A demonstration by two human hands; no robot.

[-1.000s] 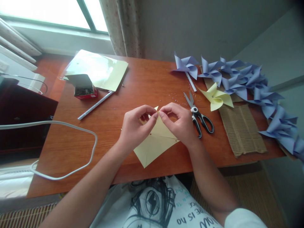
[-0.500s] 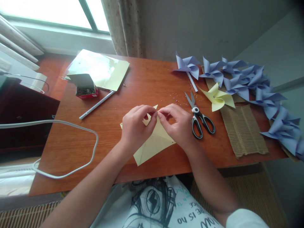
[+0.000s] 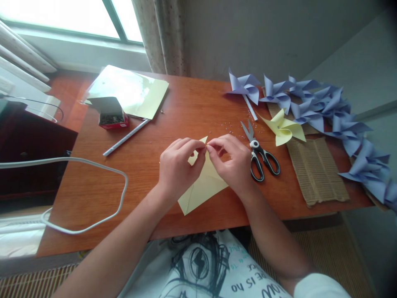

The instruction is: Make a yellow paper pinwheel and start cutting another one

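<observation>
A sheet of pale yellow paper (image 3: 203, 188) with crease lines lies under my hands on the wooden table. One pointed corner sticks up just beyond my fingertips. My left hand (image 3: 178, 161) is closed in a pinch at that corner, thumb against forefinger. Meeting it tip to tip, my right hand (image 3: 231, 159) also pinches; whatever is between its fingers is too small to make out. Scissors (image 3: 256, 145) with black and white handles lie partly open just right of my right hand.
Purple paper pinwheels (image 3: 310, 101) cover the right side, beside a yellow pinwheel (image 3: 283, 127) and corrugated cardboard (image 3: 318, 171). At the left are a small red box (image 3: 113, 121), a rolled paper stick (image 3: 125, 138), a plastic-wrapped paper stack (image 3: 156, 99) and a white cable (image 3: 126, 186).
The yellow paper has turned slightly, its near corner shifting right. Both hands remain pinched together at nearly the same spot.
</observation>
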